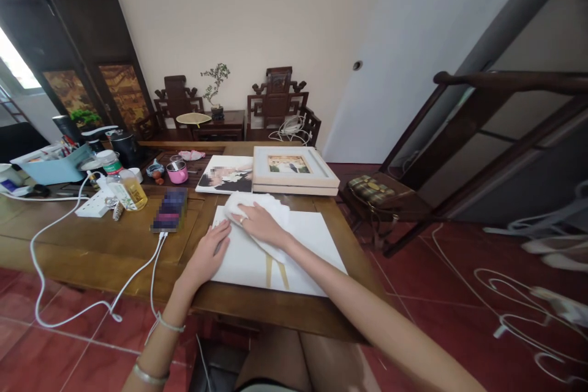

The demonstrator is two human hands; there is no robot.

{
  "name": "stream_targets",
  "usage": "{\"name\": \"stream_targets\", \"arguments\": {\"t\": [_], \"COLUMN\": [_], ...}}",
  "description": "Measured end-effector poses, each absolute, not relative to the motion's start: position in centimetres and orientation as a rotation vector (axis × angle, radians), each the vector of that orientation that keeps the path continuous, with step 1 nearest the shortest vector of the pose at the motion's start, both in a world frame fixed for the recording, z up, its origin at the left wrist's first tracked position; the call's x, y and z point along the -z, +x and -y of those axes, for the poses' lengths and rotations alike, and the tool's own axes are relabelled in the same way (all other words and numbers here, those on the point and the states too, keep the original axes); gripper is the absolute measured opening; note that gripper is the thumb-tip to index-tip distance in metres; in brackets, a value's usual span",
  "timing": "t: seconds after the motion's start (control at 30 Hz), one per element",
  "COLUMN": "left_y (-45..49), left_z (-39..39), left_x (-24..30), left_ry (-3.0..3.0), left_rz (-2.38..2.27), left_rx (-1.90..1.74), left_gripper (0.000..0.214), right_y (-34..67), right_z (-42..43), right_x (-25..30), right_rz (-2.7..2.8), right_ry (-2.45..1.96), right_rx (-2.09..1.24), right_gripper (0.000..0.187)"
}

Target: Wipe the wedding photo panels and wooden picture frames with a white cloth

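Observation:
A white board or canvas (312, 245) lies flat on the wooden table in front of me, with two tan strips (276, 272) on its near part. My right hand (261, 224), a ring on one finger, presses a bunched white cloth (250, 199) against the board's upper left part. The cloth bulges out around the fingers and hides the surface beneath. At the board's left edge rests my left hand (214, 251), its fingers stretched out over the edge and nothing visible in them.
Behind the board are a framed photo (289, 165) on a stacked box and a photo print (225, 174). To the left lie a phone (169, 211) with white cables, an oil-coloured bottle (126, 187), a power strip (94, 203) and a pink cup (177, 172). A chair with a plaid bag (372, 192) stands right.

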State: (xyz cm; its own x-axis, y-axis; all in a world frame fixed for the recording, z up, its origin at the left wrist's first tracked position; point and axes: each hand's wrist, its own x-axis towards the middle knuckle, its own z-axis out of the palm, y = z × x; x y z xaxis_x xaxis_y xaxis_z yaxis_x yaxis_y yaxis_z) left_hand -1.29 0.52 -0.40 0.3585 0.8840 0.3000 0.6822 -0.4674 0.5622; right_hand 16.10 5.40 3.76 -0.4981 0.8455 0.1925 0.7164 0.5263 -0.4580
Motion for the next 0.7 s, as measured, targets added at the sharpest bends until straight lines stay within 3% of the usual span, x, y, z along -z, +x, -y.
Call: {"name": "stream_targets", "arguments": {"t": [0.3, 0.57, 0.7], "left_y": [-0.9, -1.1, -1.1], "left_z": [-0.6, -0.8, -0.8], "left_x": [0.0, 0.7, 0.8], "left_ry": [2.301, 2.276, 2.279], "left_rz": [-1.359, -1.397, -1.398], "left_rx": [-0.831, -0.828, -0.850], "left_gripper": [0.038, 0.040, 0.039], "right_y": [13.5, 25.3, 30.1], "right_z": [-7.4, -5.6, -2.1], "right_x": [-4.2, -3.2, -1.6], "right_rz": [2.367, 2.208, 2.177], "right_ry": [-1.258, -1.540, -1.654], "right_rx": [-0.639, -0.646, -0.545], "right_gripper": [0.041, 0.053, 0.039]}}
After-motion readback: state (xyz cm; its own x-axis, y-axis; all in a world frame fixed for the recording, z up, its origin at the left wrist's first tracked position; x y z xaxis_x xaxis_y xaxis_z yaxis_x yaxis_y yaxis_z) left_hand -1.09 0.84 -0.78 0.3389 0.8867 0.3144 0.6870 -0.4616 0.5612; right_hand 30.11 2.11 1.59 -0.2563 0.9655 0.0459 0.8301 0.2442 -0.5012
